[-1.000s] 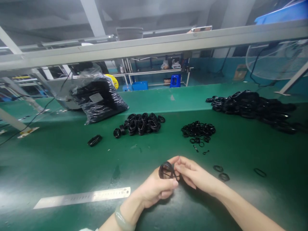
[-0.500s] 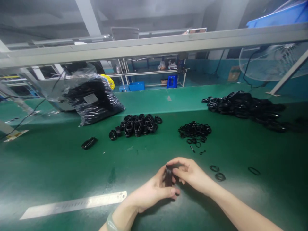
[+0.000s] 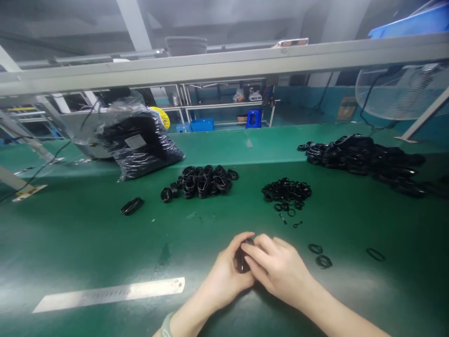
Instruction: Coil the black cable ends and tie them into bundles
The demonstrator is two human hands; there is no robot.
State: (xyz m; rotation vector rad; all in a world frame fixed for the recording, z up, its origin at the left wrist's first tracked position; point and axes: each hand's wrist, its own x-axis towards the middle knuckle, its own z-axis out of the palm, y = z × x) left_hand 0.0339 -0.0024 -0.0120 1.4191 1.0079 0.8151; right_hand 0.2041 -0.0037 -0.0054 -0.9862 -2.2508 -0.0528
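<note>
A small coil of black cable (image 3: 241, 261) is between my hands, low over the green table, partly covered by fingers. My left hand (image 3: 228, 271) curls round its left side, thumb below. From the right, the fingers of my right hand (image 3: 277, 262) press on the coil's near face. Two black rings, an upper loop (image 3: 315, 248) and a lower loop (image 3: 323, 261), lie to the right of my right hand. Beyond the hands is a heap of small black rings (image 3: 286, 191). Farther left stands a cluster of black coils (image 3: 203, 181).
A steel ruler (image 3: 112, 295) lies at front left, with a single black coil (image 3: 132, 205) behind it. At the back left sits a plastic bag of black material (image 3: 140, 145). A large black pile (image 3: 361, 157) fills the back right, under a metal shelf beam (image 3: 224, 65).
The coil has turned in my hands, its flatter side now facing me. My right hand has closed in over it, and the left fingers have shifted round it.
</note>
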